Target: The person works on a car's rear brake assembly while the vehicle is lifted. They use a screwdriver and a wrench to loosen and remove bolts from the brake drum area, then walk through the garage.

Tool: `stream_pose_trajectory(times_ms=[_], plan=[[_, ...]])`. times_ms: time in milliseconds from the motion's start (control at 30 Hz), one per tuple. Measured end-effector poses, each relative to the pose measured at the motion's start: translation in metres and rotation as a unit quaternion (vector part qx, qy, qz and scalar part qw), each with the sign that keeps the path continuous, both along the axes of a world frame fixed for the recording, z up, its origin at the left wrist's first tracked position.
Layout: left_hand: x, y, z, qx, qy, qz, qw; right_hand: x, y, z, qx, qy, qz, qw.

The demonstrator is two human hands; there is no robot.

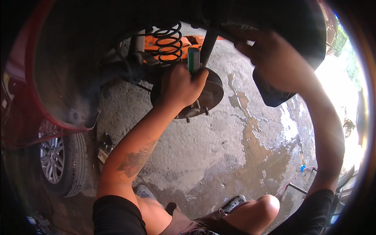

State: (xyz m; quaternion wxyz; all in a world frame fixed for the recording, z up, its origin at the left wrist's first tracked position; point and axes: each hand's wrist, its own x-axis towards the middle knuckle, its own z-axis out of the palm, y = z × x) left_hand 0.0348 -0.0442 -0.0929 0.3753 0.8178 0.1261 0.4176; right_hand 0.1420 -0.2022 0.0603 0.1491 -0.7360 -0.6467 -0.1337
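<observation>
My left hand [182, 86] is closed around a screwdriver, its green and clear handle [193, 60] standing up above the fist. It is over the rusty brake drum [214, 92], whose wheel studs point toward me; the screwdriver's tip is hidden. Raised at the upper right, my right hand [276, 58] is blurred, with curled fingers near a dark bar-like shape under the wheel arch. What those fingers grip cannot be made out. Between the hands, a dark shock absorber [210, 45] slants upward behind the drum.
A coil spring [169, 45] stands behind the drum, with an orange jack [150, 45] beyond it. The red car body [33, 94] edges the left; a loose wheel [62, 160] rests below it. A dark flap [272, 92] hangs at right. Wet patches [250, 145] mark the concrete floor.
</observation>
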Motion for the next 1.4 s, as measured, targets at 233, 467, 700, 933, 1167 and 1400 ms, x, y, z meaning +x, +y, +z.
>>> stream_pose_trajectory(times_ms=[233,467,700,933,1167,1400], plan=[[-0.001,-0.002,0.002,0.005,0.008,0.033,0.999,-0.004,0.004,0.001,-0.010,-0.038,-0.009,0.999],[-0.003,-0.001,0.002,-0.039,0.019,0.025,0.999,0.013,-0.002,-0.013,-0.154,0.026,-0.016,0.988],[-0.001,-0.002,0.001,-0.021,0.026,0.049,0.998,0.006,0.005,-0.008,-0.050,0.127,-0.096,0.986],[-0.006,-0.001,-0.004,-0.063,0.026,0.035,0.997,0.008,-0.001,-0.017,-0.094,0.092,-0.145,0.981],[-0.029,0.033,-0.055,-0.027,-0.145,0.028,0.989,0.019,-0.033,-0.041,-0.021,0.240,-0.135,0.961],[-0.094,0.061,-0.111,-0.032,-0.074,0.210,0.974,0.030,-0.074,-0.104,0.086,0.363,-0.134,0.918]])
